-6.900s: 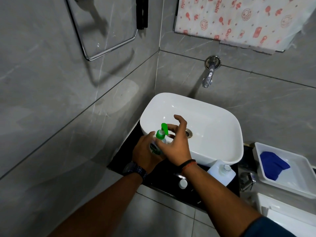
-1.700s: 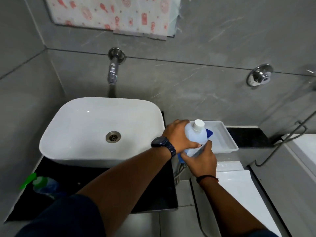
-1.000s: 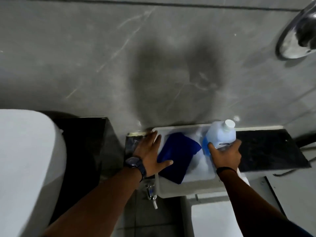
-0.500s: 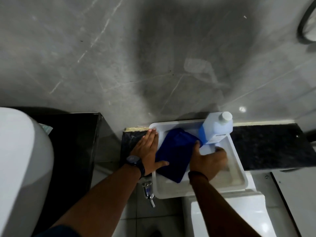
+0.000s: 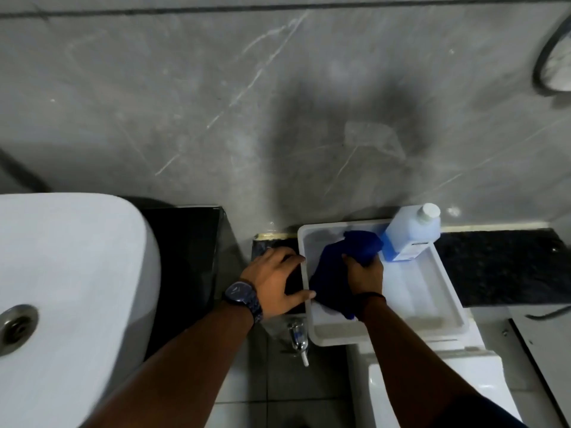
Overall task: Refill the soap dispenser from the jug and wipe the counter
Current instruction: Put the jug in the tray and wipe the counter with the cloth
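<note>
A white tray (image 5: 432, 307) sits on the dark ledge by the wall. The translucent jug (image 5: 409, 236) with a white cap stands upright in the tray's far right corner. A dark blue cloth (image 5: 333, 267) lies bunched in the tray's left half, and my right hand (image 5: 364, 271) is shut on it, lifting its upper part. My left hand (image 5: 275, 281) rests spread on the dark ledge, fingertips and thumb against the tray's left rim. The soap dispenser is out of view.
The white basin (image 5: 71, 273) with its metal drain fills the left, on a black counter (image 5: 182, 257). A chrome valve (image 5: 298, 336) hangs below the tray. A white toilet tank (image 5: 432, 381) is under it, dark ledge (image 5: 500, 267) to the right, grey tiled wall behind.
My right hand let go of the jug, which now stands in the tray, and closed on the blue cloth, bunching it up. My left hand stays at the tray's left rim.
</note>
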Motion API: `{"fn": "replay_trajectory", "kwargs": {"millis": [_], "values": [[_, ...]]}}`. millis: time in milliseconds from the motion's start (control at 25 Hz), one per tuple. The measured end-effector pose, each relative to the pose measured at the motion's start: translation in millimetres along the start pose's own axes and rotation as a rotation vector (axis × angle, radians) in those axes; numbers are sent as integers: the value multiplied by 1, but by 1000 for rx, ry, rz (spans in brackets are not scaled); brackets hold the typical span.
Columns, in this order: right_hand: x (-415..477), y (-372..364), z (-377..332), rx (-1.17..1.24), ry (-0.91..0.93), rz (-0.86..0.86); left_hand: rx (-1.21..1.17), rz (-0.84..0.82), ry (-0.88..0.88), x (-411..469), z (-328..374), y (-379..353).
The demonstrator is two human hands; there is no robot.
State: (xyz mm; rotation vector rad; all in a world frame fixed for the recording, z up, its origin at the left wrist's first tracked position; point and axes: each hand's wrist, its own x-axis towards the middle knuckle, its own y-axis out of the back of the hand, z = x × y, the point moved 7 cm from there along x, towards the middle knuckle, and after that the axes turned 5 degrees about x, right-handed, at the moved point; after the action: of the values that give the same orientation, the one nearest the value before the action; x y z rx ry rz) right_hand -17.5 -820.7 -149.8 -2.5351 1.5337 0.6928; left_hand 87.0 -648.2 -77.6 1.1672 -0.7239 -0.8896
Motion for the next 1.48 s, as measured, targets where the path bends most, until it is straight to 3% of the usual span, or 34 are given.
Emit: {"fn": "replay_trajectory", "kwargs": {"millis": [240,360,520,680,800,880,960,1040,1120,1160,1280,1480], "values": [[-109,17,-62,195,301,133,-157,70,45,-77,24,70],[-197,24,-68,312,264,187,-172,115,12,-157,39,113],[-317,6,-35,349,180,172,-20,187,-85,-281,32,154],[-415,-28,7,189,222,286,105,200,-118,-398,-13,160],[-464,-61,32,49,336,338,43,161,85,-456,-74,147],[-489,-91,48,-95,461,275,-8,117,265,-489,-119,132],[-504,-129,69,-265,508,109,-18,78,392,-517,-154,116],[-516,-173,92,-454,522,-199,-13,39,470,-535,-178,102],[-532,-205,105,-725,677,-452,-1,18,507,-542,-191,93],[-537,-213,105,-811,808,-482,12,17,516,-543,-194,90],[-532,-210,94,-841,1002,-325,58,3,527,-539,-199,83],[-510,-234,110,-1168,831,-205,51,13,562,-539,-205,77]]}}
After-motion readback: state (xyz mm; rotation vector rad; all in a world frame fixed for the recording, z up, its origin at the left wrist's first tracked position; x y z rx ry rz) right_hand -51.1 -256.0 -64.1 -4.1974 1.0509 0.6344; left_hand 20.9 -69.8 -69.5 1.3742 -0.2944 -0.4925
